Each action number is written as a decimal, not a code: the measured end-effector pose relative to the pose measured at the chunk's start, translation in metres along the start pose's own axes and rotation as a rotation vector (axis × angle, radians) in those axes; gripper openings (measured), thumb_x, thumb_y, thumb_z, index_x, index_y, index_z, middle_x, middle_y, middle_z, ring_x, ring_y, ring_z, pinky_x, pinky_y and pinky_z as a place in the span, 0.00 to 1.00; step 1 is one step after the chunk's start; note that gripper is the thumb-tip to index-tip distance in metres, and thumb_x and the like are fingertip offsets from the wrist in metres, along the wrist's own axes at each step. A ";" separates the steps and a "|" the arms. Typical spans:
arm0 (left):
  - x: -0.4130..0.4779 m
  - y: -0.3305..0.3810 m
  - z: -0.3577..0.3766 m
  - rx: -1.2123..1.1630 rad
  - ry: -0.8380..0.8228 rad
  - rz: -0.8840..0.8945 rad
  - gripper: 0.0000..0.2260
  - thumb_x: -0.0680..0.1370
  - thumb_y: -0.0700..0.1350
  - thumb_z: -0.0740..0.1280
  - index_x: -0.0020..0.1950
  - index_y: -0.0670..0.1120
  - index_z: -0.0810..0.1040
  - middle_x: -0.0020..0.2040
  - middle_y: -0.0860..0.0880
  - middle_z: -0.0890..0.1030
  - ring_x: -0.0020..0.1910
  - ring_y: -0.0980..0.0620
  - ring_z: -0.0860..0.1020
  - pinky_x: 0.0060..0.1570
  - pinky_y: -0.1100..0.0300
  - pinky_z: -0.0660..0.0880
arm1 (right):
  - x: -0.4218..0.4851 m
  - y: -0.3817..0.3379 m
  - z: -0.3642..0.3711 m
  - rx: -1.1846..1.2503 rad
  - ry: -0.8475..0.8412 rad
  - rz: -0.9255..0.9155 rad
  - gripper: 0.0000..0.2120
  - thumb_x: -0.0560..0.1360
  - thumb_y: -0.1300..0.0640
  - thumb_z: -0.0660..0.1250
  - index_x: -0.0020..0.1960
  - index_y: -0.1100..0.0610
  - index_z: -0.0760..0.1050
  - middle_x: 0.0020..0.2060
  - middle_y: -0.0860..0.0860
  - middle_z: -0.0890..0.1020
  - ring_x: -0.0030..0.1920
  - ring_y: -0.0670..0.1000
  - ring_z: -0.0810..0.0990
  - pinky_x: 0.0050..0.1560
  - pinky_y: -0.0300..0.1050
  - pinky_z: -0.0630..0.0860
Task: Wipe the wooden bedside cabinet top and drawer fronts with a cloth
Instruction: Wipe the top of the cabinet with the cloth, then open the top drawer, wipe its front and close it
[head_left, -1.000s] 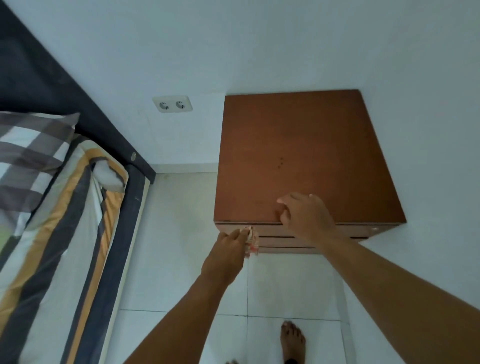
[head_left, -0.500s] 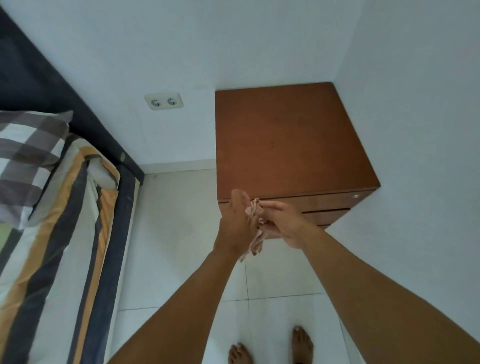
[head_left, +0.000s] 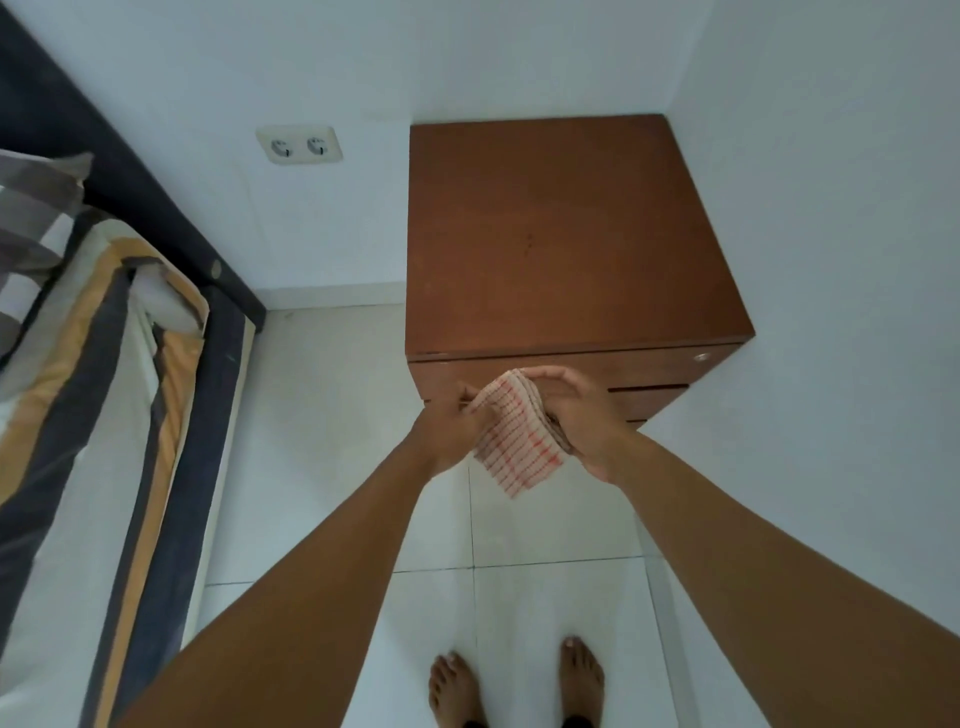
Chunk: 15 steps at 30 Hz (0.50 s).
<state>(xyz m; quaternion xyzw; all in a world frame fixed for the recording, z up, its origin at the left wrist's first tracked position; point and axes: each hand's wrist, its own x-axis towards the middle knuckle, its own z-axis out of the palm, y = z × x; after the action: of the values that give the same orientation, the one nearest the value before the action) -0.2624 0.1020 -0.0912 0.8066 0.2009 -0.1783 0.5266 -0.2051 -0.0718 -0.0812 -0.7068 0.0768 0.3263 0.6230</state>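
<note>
The wooden bedside cabinet stands in the room's corner, its brown top bare. Its drawer fronts show below the top's front edge. In front of the drawers I hold a white cloth with a red check between both hands. My left hand pinches the cloth's left edge. My right hand grips its right side, fingers curled over the top. The cloth hangs partly unfolded, apart from the cabinet.
A bed with striped sheets and a dark headboard fills the left. A double wall socket sits left of the cabinet. White walls close in behind and on the right. My bare feet stand on white floor tiles.
My right hand left the cabinet's front edge and joined my left hand on the cloth. The cloth, bunched before, is now spread open between both hands. My view pulled back.
</note>
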 end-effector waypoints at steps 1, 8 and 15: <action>0.002 0.001 0.003 0.034 0.007 0.003 0.11 0.83 0.53 0.63 0.58 0.47 0.74 0.53 0.51 0.81 0.52 0.50 0.81 0.44 0.62 0.75 | 0.002 0.004 -0.001 -0.106 0.055 -0.054 0.16 0.82 0.62 0.58 0.56 0.48 0.83 0.51 0.48 0.86 0.51 0.51 0.85 0.48 0.50 0.83; 0.014 0.015 0.018 -0.087 0.030 -0.051 0.14 0.85 0.47 0.55 0.62 0.45 0.77 0.56 0.46 0.80 0.55 0.49 0.79 0.40 0.63 0.74 | 0.000 0.029 -0.004 -0.580 -0.084 -0.240 0.35 0.69 0.39 0.74 0.74 0.43 0.67 0.61 0.44 0.76 0.57 0.47 0.79 0.51 0.50 0.83; 0.018 -0.001 0.011 0.175 0.118 -0.024 0.07 0.82 0.44 0.59 0.54 0.43 0.75 0.50 0.46 0.77 0.45 0.51 0.75 0.42 0.62 0.71 | 0.017 0.041 -0.032 -0.907 0.175 -0.149 0.11 0.80 0.48 0.60 0.49 0.53 0.77 0.41 0.51 0.81 0.40 0.55 0.82 0.35 0.48 0.80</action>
<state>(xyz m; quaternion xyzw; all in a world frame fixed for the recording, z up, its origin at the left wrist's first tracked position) -0.2484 0.0951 -0.1054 0.8561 0.2247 -0.1535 0.4393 -0.2015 -0.1052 -0.1244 -0.9362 -0.0724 0.2203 0.2643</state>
